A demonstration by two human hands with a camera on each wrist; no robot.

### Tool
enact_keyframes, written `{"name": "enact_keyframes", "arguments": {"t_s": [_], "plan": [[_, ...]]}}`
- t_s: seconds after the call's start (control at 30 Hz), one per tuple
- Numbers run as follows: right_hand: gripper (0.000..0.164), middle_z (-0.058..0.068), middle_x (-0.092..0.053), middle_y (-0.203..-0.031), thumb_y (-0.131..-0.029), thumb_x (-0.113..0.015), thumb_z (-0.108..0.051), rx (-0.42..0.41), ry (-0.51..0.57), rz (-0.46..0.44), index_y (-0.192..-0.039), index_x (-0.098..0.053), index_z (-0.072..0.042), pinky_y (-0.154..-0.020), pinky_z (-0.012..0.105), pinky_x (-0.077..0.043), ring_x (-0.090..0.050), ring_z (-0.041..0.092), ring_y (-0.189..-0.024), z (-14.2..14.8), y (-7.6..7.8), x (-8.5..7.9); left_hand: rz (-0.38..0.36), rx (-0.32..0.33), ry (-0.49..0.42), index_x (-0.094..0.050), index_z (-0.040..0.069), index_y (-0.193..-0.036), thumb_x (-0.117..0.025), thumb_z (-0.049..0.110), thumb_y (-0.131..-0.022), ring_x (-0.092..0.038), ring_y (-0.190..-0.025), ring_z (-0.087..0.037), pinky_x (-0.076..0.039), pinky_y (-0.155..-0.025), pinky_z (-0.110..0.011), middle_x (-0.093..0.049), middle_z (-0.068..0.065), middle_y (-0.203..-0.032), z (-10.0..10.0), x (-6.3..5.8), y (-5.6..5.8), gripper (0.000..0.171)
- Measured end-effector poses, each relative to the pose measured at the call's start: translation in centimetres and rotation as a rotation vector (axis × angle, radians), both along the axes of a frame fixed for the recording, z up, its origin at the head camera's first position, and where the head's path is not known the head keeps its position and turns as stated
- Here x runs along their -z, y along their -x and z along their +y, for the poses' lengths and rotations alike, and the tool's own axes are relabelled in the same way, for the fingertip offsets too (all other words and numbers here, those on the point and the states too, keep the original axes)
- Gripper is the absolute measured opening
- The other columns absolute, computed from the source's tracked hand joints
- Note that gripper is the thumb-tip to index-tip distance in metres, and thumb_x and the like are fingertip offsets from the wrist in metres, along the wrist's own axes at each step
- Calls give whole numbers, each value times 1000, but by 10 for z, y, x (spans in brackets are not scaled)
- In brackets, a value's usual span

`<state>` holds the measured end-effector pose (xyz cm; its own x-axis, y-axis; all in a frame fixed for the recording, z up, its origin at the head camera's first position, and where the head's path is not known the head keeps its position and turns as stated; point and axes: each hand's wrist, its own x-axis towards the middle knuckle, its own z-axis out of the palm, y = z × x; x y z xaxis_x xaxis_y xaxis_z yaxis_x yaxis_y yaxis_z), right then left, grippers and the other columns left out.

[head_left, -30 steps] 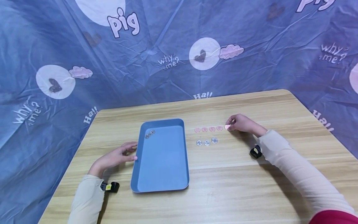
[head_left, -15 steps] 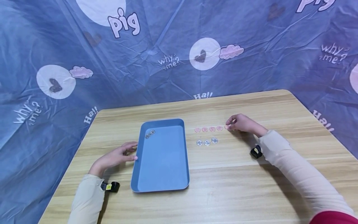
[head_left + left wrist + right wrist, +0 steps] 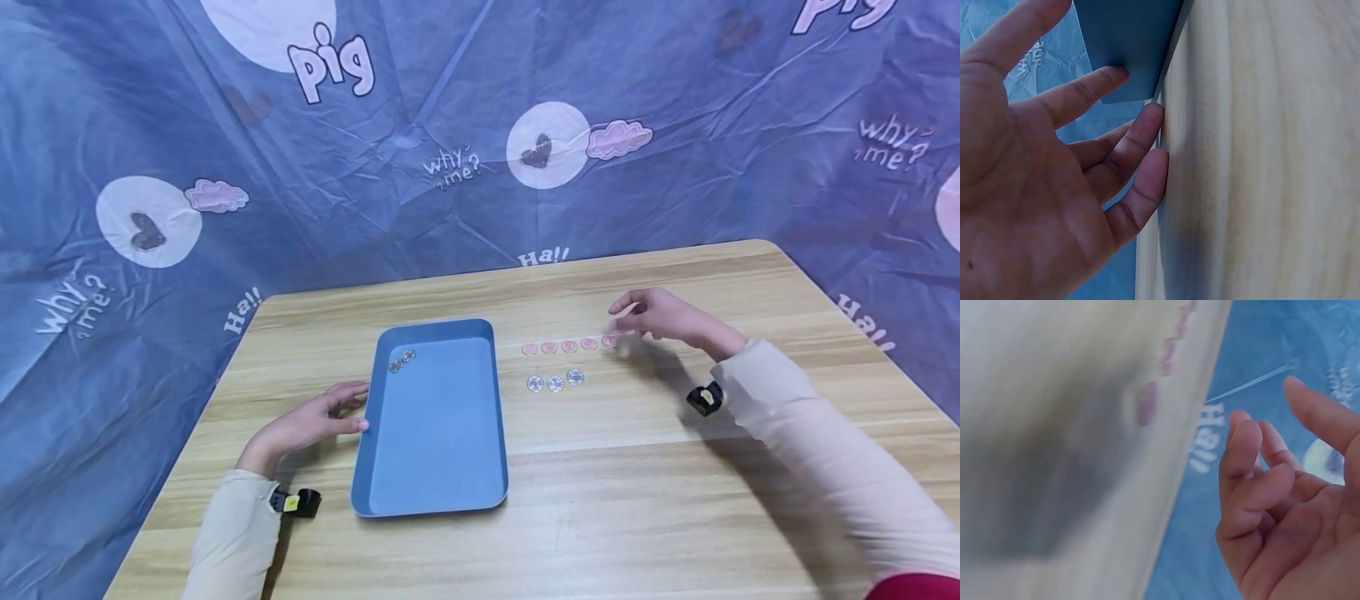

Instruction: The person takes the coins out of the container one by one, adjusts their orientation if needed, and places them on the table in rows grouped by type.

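A row of several round pink coin-like discs [image 3: 569, 346] lies on the table to the right of the blue tray [image 3: 431, 510]. Below them sit three silver discs [image 3: 555, 383]. Two more silver-grey discs [image 3: 402, 360] lie inside the tray near its upper left corner. My right hand [image 3: 660, 317] is lifted just past the right end of the pink row, fingers loosely bent; in the right wrist view nothing is between its fingers. My left hand [image 3: 315, 417] rests at the tray's left side, its fingertips [image 3: 1119, 74] touching the outer wall.
The light wooden table [image 3: 600, 517] ends at the back against a blue printed cloth [image 3: 420, 100]. A black wrist device [image 3: 705, 398] hangs below the right cuff, and another black device [image 3: 298, 502] sits at the left cuff.
My right hand has let go of the rightmost pink disc, which now lies at the end of its row, and has risen up and to the right. The left hand and tray stayed put.
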<state>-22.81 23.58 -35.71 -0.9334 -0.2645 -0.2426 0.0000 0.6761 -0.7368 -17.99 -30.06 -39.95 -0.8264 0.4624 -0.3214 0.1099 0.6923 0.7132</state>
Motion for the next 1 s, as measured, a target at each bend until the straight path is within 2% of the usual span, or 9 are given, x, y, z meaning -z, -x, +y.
{"name": "enact_keyframes", "arguments": {"t_s": [0.13,0.23,0.57,0.67,0.87,1.0], "plan": [[48,5,-66,-92,-93,-63,-27,-35,8,-13,-128,-51,3,-52,22,-41,-59,16,-74,-10,-1,-21,-7,-2,-6,-32,10,-151,-63,40,-92,-30,-139,-46,-29,-110,-63,-30,-21,-154,0,1,0,73],[48,1,-65,-89,-94,-63,-27,-49,15,-13,-130,-50,2,-52,22,-40,-58,14,-73,-19,-1,-39,-10,-2,-13,-32,10,-151,-63,40,-92,-29,-140,-46,-29,-110,-63,-30,-20,-154,0,2,1,73],[40,-1,-63,-83,-94,-63,-26,-65,13,58,-126,-54,-3,-51,23,-40,-58,14,-70,-59,2,-92,-5,-1,-21,-33,8,-151,-63,38,-92,-31,-138,-45,-29,-110,-62,-30,-20,-153,-1,1,0,72],[39,1,-62,-82,-94,-63,-26,-85,-1,79,-125,-55,-4,-53,24,-41,-58,15,-70,-75,6,-104,0,7,-25,-33,7,-150,-63,37,-92,-32,-137,-46,-30,-110,-62,-30,-22,-153,-2,-1,-1,72],[38,4,-68,-92,-94,-64,-27,-104,-7,103,-124,-55,-6,-56,24,-43,-60,15,-72,-108,18,-119,11,31,-33,-32,6,-150,-63,34,-93,-33,-136,-46,-30,-109,-63,-29,-23,-153,0,-4,-1,71],[39,1,-66,-86,-93,-65,-29,-128,7,101,-124,-55,-8,-55,23,-43,-59,13,-69,-131,25,-126,12,35,-31,-32,6,-150,-63,33,-93,-33,-137,-46,-30,-109,-63,-27,-22,-154,0,-4,0,70]]}}
